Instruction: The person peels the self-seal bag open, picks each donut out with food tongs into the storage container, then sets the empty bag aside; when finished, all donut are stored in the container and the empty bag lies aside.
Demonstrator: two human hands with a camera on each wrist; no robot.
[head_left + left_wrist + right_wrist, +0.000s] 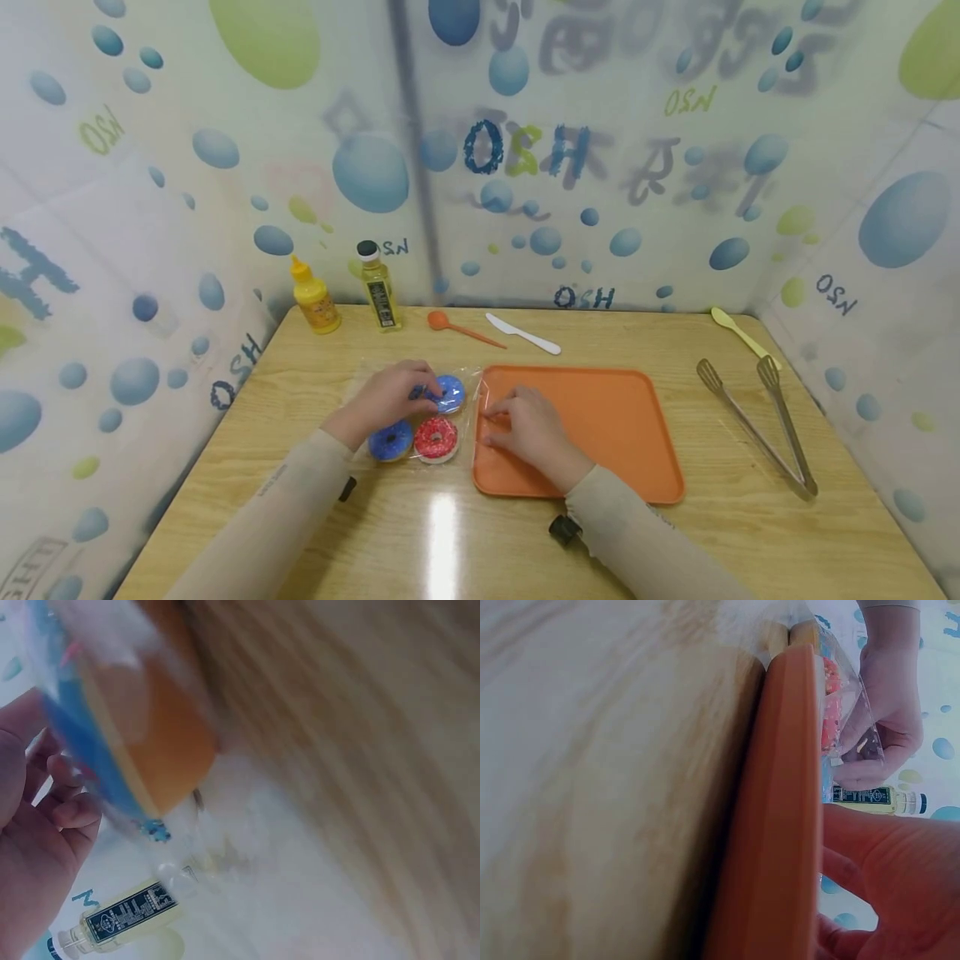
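Note:
Several toy donuts lie in a clear plastic bag [467, 429] left of the orange tray [600, 433]. A red donut [437, 440] and a blue donut [390, 442] sit in front, and another blue donut [450, 393] behind. My left hand [386, 400] reaches over the bag, thumb and fingers pinching its film beside the rear blue donut; the right wrist view also shows this left hand [892, 712] at the film. Over the tray's left rim, my right hand [532, 433] has thumb and forefinger apart, bent loosely; the tray wall hides its fingertips in the right wrist view.
A yellow squeeze bottle [315, 300] and an oil bottle [380, 292] stand at the back left. An orange spoon [465, 332] and a white knife [525, 335] lie behind the tray. Metal tongs [765, 429] and a yellow-green utensil [738, 333] lie at the right.

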